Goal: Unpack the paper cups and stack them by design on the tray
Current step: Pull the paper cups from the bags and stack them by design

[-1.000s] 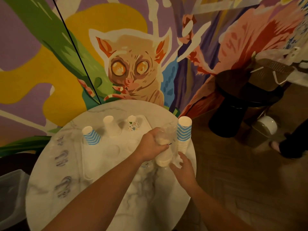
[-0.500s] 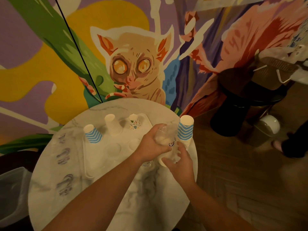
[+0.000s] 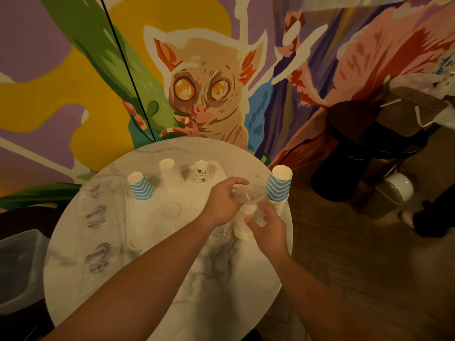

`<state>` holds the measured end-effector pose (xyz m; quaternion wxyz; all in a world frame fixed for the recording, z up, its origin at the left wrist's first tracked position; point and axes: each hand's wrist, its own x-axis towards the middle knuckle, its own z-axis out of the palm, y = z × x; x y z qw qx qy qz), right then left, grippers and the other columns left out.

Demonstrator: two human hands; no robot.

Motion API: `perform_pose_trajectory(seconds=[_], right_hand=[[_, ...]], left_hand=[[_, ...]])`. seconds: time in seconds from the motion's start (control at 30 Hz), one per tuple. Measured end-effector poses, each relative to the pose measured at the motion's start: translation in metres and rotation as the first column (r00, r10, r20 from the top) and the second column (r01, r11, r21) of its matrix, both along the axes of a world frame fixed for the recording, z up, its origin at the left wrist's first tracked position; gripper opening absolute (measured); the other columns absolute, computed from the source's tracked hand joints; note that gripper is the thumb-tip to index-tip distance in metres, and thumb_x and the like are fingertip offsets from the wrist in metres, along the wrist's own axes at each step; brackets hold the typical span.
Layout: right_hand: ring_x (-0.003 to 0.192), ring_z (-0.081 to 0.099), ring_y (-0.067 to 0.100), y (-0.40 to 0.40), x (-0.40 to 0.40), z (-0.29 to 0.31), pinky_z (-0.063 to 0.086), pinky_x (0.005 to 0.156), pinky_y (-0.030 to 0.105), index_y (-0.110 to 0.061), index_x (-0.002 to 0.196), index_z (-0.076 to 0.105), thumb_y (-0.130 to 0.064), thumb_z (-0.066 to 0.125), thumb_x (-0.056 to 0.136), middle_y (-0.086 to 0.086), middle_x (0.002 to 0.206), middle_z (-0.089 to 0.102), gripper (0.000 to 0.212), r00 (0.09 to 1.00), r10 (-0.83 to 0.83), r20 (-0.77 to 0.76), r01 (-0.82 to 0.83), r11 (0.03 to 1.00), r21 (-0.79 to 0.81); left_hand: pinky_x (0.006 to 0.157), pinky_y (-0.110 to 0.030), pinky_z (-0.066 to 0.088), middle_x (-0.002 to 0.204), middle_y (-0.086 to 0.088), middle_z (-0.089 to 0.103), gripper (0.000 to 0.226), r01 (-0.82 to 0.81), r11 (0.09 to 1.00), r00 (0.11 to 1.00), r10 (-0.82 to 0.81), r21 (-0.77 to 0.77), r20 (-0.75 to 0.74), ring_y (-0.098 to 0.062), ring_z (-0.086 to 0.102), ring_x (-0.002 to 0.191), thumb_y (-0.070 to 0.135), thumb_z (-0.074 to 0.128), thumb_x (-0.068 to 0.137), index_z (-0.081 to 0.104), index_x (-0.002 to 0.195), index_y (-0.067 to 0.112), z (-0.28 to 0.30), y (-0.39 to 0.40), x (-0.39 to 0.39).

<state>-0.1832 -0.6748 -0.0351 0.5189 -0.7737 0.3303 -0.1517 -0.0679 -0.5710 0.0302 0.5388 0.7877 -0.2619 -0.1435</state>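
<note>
Your left grip (image 3: 222,201) curls round crumpled clear plastic wrapping (image 3: 248,194); your right grip (image 3: 267,227) pinches the same wrapping lower down, just beside the left. Between both grips, a sleeve of plain white paper cups (image 3: 242,226) lies partly hidden, count unclear. Just right of your grips: tall stack of upside-down blue zigzag paper cups (image 3: 278,187) on the round marble table (image 3: 123,254). Beyond the left grip, on the pale tray (image 3: 130,232), well apart from one another: one upside-down blue zigzag cup (image 3: 140,187), one plain white cup (image 3: 170,174), one multicoloured patterned cup (image 3: 202,173).
</note>
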Motion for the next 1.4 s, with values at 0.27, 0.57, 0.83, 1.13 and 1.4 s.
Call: perform_pose_trajectory(seconds=[0.27, 0.57, 0.83, 1.13, 1.4], right_hand=[[0.110, 0.058, 0.012, 0.000, -0.001, 0.019, 0.047, 0.090, 0.027, -0.022, 0.132, 0.057, -0.016, 0.081, 0.081, -0.009, 0.116, 0.061, 0.057, 0.998, -0.033, 0.057, 0.031, 0.999, 0.029], [0.111, 0.056, 0.005, -0.001, 0.011, 0.075, 0.051, 0.094, 0.028, -0.024, 0.133, 0.056, -0.030, 0.081, 0.082, -0.012, 0.123, 0.061, 0.057, 0.988, 0.000, 0.152, 0.018, 0.993, -0.117], [0.113, 0.046, 0.005, 0.009, 0.036, 0.150, 0.043, 0.095, 0.027, -0.043, 0.135, 0.049, -0.068, 0.072, 0.072, -0.020, 0.119, 0.053, 0.073, 0.973, 0.128, 0.193, -0.054, 0.935, -0.351], [0.078, 0.073, 0.022, 0.043, 0.076, 0.195, 0.059, 0.063, 0.028, -0.010, 0.105, 0.066, -0.030, 0.067, 0.095, 0.008, 0.095, 0.075, 0.023, 0.896, 0.223, 0.383, -0.283, 0.953, 0.109], [0.070, 0.071, 0.022, 0.093, 0.083, 0.176, 0.058, 0.067, 0.038, 0.001, 0.095, 0.060, -0.022, 0.069, 0.093, 0.010, 0.084, 0.075, 0.024, 0.871, 0.303, 0.386, -0.378, 0.916, 0.134]], left_hand=[[0.084, -0.008, 0.048, 0.116, 0.009, 0.070, 0.054, 0.025, 0.995, 0.996, -0.033, -0.092, -0.087, 0.001, 0.064, 0.104, 0.010, 0.088, 0.073, 0.066, 0.122, 0.020, 0.017, 0.001, -0.004], [0.091, -0.015, 0.052, 0.129, 0.019, 0.057, 0.084, -0.011, 0.960, 0.986, -0.036, -0.279, -0.163, 0.008, 0.058, 0.114, 0.018, 0.092, 0.071, 0.047, 0.139, 0.039, 0.051, 0.019, 0.004], [0.093, -0.048, 0.058, 0.112, -0.006, 0.075, 0.035, -0.171, 0.893, 0.951, 0.038, -0.416, -0.308, -0.021, 0.073, 0.099, 0.007, 0.071, 0.092, 0.061, 0.124, 0.019, 0.093, 0.036, 0.033], [0.081, -0.044, 0.061, 0.131, 0.006, 0.065, 0.067, -0.078, 0.883, 0.978, -0.021, -0.462, -0.205, -0.016, 0.067, 0.115, 0.029, 0.085, 0.075, 0.051, 0.129, 0.048, 0.152, 0.099, 0.052], [0.082, -0.045, 0.060, 0.100, -0.005, 0.077, 0.012, -0.316, 0.800, 0.944, 0.212, -0.510, -0.252, -0.025, 0.072, 0.094, 0.020, 0.078, 0.087, 0.070, 0.094, 0.014, 0.175, 0.141, 0.079]])
